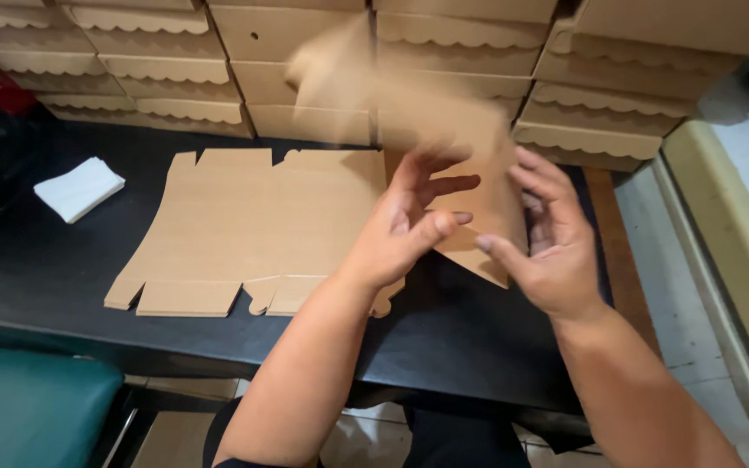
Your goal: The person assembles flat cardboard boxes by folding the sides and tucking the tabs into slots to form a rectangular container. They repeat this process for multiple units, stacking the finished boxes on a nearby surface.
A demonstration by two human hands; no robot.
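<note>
The cardboard blank (444, 147) is held up off the black bench (45, 269), caught between both hands and rising away from the person toward the stacked boxes (305, 78) behind; its upper part is blurred, so its exact outline cannot be made out. The left hand (409, 225) grips its near left edge with thumb and fingers curled round it, and the right hand (543, 247) clasps the lower right side, the sheet's bottom corner pointing down between the wrists. Its long axis runs roughly upright, tilted a little leftward at the top. Both hands are about equally close (each is touching it). A second flat blank (253, 225) lies on the bench just left of the left hand, and a white folded cloth (78, 188) sits well apart to the far left.
</note>
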